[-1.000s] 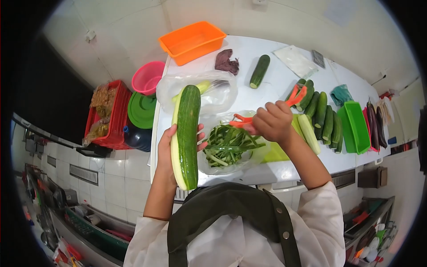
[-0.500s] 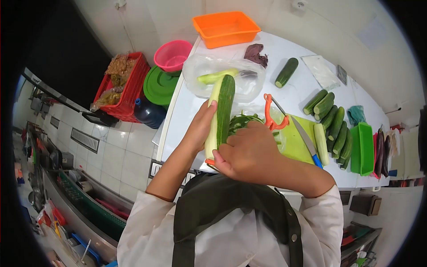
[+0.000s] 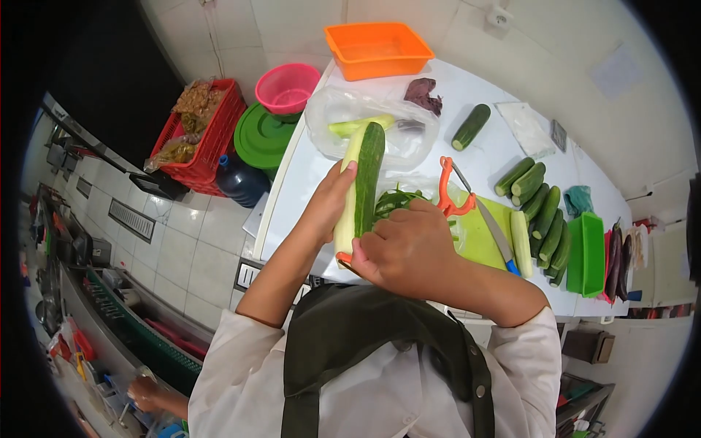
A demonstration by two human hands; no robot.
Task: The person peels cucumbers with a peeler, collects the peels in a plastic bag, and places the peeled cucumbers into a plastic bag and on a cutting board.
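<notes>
My left hand (image 3: 334,201) is closed around a large cucumber (image 3: 370,171), partly peeled: pale on its left side, dark green on its right. The cucumber stands nearly upright in view. My right hand (image 3: 409,244) is closed at its lower end, around a peeler (image 3: 344,258) of which only a bit of orange and a dark edge show. Behind that hand lie green peelings (image 3: 398,202). A second orange peeler (image 3: 447,191) rests beside them. On a lime-green cutting board (image 3: 482,237) lie a blue-handled knife (image 3: 496,235) and a peeled cucumber (image 3: 521,242).
Several unpeeled cucumbers (image 3: 546,212) lie right of the board, by a green bin (image 3: 585,255) and eggplants (image 3: 619,252). A clear plastic bag (image 3: 416,150) holds a peeled cucumber. An orange basin (image 3: 376,50) stands at the back. Another person's hand (image 3: 144,393) shows at lower left.
The view has shifted slightly. Both my hands keep nearly the same hold on the cucumber and peeler, with the right hand a little lower. Another person's hand has come into view at lower left.
</notes>
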